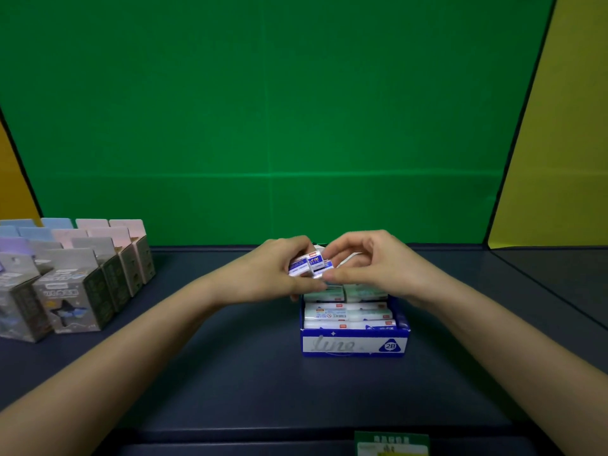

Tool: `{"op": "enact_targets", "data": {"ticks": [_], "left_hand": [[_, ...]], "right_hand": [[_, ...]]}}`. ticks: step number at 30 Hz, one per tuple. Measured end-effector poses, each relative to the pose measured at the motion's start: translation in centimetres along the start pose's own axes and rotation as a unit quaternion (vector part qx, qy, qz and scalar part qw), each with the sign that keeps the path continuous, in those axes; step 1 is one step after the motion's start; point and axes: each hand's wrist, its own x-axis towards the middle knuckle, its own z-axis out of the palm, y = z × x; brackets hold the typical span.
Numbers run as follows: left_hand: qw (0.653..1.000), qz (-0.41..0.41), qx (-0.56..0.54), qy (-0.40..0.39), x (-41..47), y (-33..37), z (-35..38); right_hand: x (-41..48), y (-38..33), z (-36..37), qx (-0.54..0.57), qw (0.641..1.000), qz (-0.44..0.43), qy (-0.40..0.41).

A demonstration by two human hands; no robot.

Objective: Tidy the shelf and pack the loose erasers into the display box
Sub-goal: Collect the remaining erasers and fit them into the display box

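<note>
Head view: left hand (279,271) and right hand (368,261), fingers closed together on a cluster of small blue-and-white wrapped erasers (312,265), held just above the blue cardboard display box (353,345) on the dark shelf (230,373). Box appears nearly full; its rear rows are hidden, and the held count is unclear.

blue-and-white erasers (311,265) held above open blue display box (354,345), wrapped erasers packed inside

Two bare forearms, no sleeves, left hand (279,271), right hand (368,261), short nails
</note>
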Motion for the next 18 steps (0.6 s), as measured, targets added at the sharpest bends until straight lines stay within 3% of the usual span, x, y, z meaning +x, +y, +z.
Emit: {"op": "enact_targets", "data": {"ticks": [12,18], "left_hand": [[0.999,0.031,0.025,-0.004,0.6,0.0,0.8],[0.998,0.034,0.044,0.016,1.0,-0.3,0.7]], "right_hand": [[-2.1,0.6,-2.0,-0.003,0.998,0.056,0.010],[-2.9,1.7,-3.6,-0.116,0.991,0.042,0.044]]}}
